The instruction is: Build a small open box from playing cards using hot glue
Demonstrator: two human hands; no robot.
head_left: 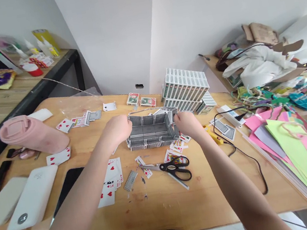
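A grey open-topped box (152,143) made of playing cards is between my hands at the middle of the table. My left hand (118,129) pinches its upper left corner. At the upper right corner, my right hand (186,122) has its fingers closed on the box's edge. Inner card walls show at the box's back and right side. Black-handled scissors (175,169) lie in front of the box with their blades pointing left. Loose cards (113,172) lie left of the scissors, and a face card (175,157) is partly under the handles.
Stacked card packs (185,86) stand behind on the right. A pink bottle (36,135), white power bank (34,196) and black phone (69,184) lie left. A yellow glue gun (214,135) with a black cable and coloured paper (297,158) are on the right.
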